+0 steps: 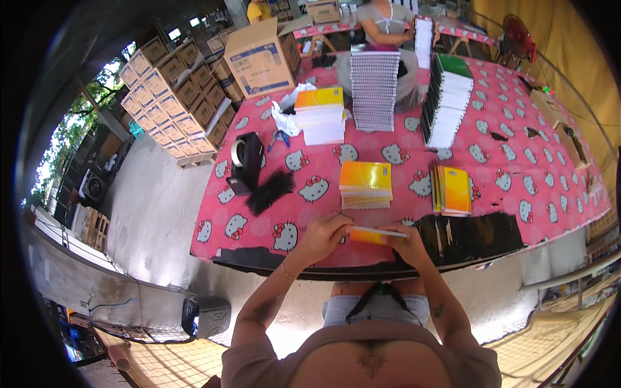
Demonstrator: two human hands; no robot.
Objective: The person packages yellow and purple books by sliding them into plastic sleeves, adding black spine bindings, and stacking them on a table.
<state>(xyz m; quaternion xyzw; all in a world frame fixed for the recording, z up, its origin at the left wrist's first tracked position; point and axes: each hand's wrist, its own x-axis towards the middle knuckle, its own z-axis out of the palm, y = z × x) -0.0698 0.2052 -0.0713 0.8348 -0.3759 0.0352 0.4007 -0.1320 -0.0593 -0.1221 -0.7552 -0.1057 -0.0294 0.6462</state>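
A small yellow-orange notebook point(367, 237) is held tilted over the table's near edge, its pale page edge uppermost. My right hand point(409, 244) grips its right end, with the thumb and fingers closed around it. At the notebook's left end, my left hand point(325, 235) is closed in a pinch; what lies between those fingertips is too small to make out. Just beyond my hands sits a stack of matching notebooks point(365, 176). A smaller group of yellow notebooks point(453, 190) lies to the right. Thin black strands, perhaps binding coils point(272, 192), are heaped to the left.
A black tape dispenser point(245, 167) and blue-handled pliers point(279, 139) are at left on the pink tablecloth point(314, 189). Tall notebook stacks point(374, 90) stand farther back, beside a large carton point(262, 61). Black sheeting point(469, 238) covers the near edge. Another person point(385, 19) works opposite.
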